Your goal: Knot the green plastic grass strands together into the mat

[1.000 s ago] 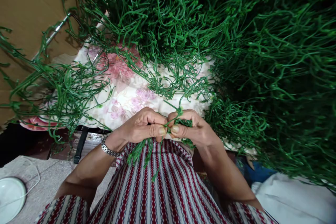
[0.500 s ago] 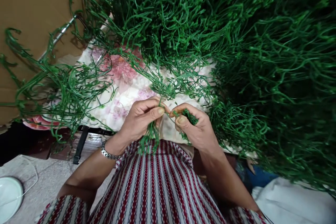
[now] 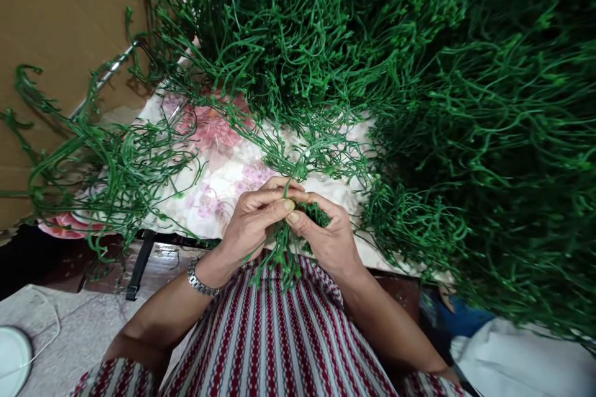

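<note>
My left hand [image 3: 254, 220], with a metal watch [image 3: 201, 278] on its wrist, is closed on a small bunch of thin green plastic-looking stems [image 3: 284, 254] that hang down over the striped apron. Thumb to thumb with it, my right hand [image 3: 328, 232] is closed in a pinch on more green stems [image 3: 316, 214], partly hidden behind its fingers. Both hands meet above the near edge of a floral cloth [image 3: 216, 195]. Just beyond the fingertips, loose green stems [image 3: 302, 161] lie across the cloth.
A large heap of green stems [image 3: 316, 43] covers the back and right. A smaller tangle [image 3: 125, 161] spreads at the left, by a brown cardboard panel [image 3: 69, 18] and a metal rod [image 3: 105, 77]. Lower left is a white round object [image 3: 12, 356]; lower right, white sacking [image 3: 516, 356].
My right hand has moved left, bringing its stems against those in my left hand. The fingertips now touch where a gap was before. The view has shifted slightly.
</note>
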The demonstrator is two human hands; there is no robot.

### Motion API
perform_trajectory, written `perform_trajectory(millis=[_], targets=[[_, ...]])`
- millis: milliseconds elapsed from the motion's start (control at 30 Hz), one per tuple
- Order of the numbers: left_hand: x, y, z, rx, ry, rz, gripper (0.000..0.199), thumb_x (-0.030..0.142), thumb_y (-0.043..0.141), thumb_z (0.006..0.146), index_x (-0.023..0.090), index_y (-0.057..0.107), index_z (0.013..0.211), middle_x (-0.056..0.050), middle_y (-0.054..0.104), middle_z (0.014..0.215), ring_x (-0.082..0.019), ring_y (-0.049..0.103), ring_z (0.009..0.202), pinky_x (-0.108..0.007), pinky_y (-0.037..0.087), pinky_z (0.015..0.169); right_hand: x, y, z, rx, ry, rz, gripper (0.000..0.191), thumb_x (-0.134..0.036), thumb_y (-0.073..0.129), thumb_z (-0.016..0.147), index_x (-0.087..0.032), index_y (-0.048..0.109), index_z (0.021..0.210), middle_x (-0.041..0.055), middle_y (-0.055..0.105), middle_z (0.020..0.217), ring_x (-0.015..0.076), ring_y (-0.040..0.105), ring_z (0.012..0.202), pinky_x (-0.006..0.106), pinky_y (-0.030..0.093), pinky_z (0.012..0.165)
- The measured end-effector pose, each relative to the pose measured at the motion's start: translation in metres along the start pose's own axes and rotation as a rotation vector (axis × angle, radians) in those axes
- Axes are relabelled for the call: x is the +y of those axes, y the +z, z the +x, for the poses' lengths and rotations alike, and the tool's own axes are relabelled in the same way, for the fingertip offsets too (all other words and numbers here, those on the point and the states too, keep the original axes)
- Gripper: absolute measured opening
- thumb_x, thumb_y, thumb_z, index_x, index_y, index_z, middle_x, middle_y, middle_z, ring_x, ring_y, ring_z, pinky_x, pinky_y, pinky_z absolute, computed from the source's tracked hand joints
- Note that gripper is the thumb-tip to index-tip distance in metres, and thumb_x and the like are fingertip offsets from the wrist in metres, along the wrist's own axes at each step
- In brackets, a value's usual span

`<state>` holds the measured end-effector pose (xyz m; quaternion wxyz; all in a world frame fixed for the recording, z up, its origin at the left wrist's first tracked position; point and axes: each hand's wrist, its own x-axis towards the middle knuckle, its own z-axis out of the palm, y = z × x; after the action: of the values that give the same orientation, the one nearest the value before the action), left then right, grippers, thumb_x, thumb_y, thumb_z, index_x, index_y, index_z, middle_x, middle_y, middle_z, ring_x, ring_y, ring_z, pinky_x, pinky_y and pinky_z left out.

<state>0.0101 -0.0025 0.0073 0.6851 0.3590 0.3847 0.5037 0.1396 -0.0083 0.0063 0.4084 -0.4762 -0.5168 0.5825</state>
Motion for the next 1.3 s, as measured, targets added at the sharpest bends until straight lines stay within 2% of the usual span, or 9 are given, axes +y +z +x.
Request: perform_trajectory(millis=[133,300,433,633,800,967,1100,1200,1300], targets=[[-0.003,0.000,0.000,0.104,0.062,0.006,0.010,0.020,0.065,0.072,0.020,0.073,0.078,-0.004,0.060,0.086,-0.014,0.055,0.086,-0.024,0.043,0.078,-0.003,-0.002,-0.002,0.073,-0.126,-0.223,0.010,-0.025,0.059,0.077,-0.016,0.061,0.078,-0.0019,0.055,0.066,0.0076,0.047,0.058,0.020,0.041,0.057],[-0.005,-0.003,-0.001,0.155,0.116,0.098,0.007,0.016,0.066,0.071,0.019,0.071,0.075,-0.001,0.056,0.072,-0.010,0.051,0.070,-0.020,0.039,0.066,-0.003,-0.005,-0.004,0.061,-0.213,-0.323,0.007,-0.023,0.057,0.080,-0.016,0.057,0.079,-0.0020,0.056,0.067,0.0074,0.048,0.059,0.019,0.039,0.057],[-0.001,-0.004,0.000,0.085,0.026,-0.018,0.002,0.017,0.067,0.069,0.017,0.067,0.071,0.000,0.053,0.070,-0.008,0.047,0.064,-0.019,0.037,0.059,-0.006,-0.009,-0.003,-0.054,-0.156,-0.328,0.015,-0.029,0.051,0.084,-0.016,0.051,0.075,-0.0043,0.044,0.060,0.0064,0.039,0.053,0.018,0.034,0.052],[0.003,0.002,0.000,0.014,-0.070,-0.170,0.011,0.025,0.063,0.073,0.015,0.059,0.069,0.000,0.047,0.073,-0.009,0.044,0.067,-0.018,0.037,0.061,-0.009,-0.012,0.004,-0.236,-0.128,-0.279,0.027,-0.033,0.047,0.085,-0.017,0.041,0.064,-0.0050,0.034,0.057,0.0065,0.033,0.053,0.018,0.029,0.050],[0.003,0.000,0.000,-0.027,-0.219,-0.278,0.014,0.023,0.057,0.075,0.014,0.052,0.066,0.000,0.042,0.069,-0.008,0.038,0.060,-0.018,0.034,0.055,-0.006,-0.016,0.009,-0.325,-0.163,-0.238,0.022,-0.031,0.049,0.084,-0.015,0.051,0.069,-0.0033,0.043,0.060,0.0071,0.039,0.057,0.019,0.033,0.055],[0.002,0.002,-0.002,-0.056,-0.241,-0.383,0.013,0.017,0.054,0.075,0.013,0.049,0.064,0.000,0.038,0.068,-0.007,0.037,0.059,-0.018,0.033,0.054,-0.004,-0.019,0.014,-0.361,-0.195,-0.118,0.018,-0.027,0.050,0.084,-0.015,0.054,0.072,-0.0020,0.050,0.065,0.0072,0.044,0.059,0.019,0.036,0.059],[0.006,0.001,0.001,-0.006,-0.260,-0.412,0.014,0.018,0.052,0.076,0.014,0.048,0.064,0.000,0.036,0.067,-0.007,0.035,0.056,-0.018,0.032,0.051,-0.001,-0.022,0.013,-0.409,-0.184,-0.085,0.020,-0.029,0.049,0.084,-0.015,0.054,0.072,-0.0014,0.051,0.064,0.0082,0.046,0.059,0.021,0.037,0.058],[0.018,-0.005,0.008,0.068,-0.156,-0.449,0.015,0.019,0.050,0.078,0.015,0.046,0.064,0.002,0.032,0.065,-0.007,0.032,0.052,-0.020,0.035,0.053,0.000,-0.024,0.009,-0.508,-0.227,-0.007,0.020,-0.029,0.048,0.085,-0.015,0.054,0.072,-0.0008,0.051,0.063,0.0091,0.047,0.059,0.023,0.039,0.057],[0.025,-0.012,0.013,0.035,-0.032,-0.318,0.016,0.020,0.052,0.077,0.015,0.046,0.063,0.001,0.036,0.067,-0.008,0.039,0.055,-0.023,0.037,0.057,-0.009,-0.027,0.003,-0.440,-0.308,-0.143,0.016,-0.025,0.046,0.086,-0.016,0.053,0.074,-0.0001,0.051,0.064,0.0092,0.048,0.060,0.023,0.040,0.057]])
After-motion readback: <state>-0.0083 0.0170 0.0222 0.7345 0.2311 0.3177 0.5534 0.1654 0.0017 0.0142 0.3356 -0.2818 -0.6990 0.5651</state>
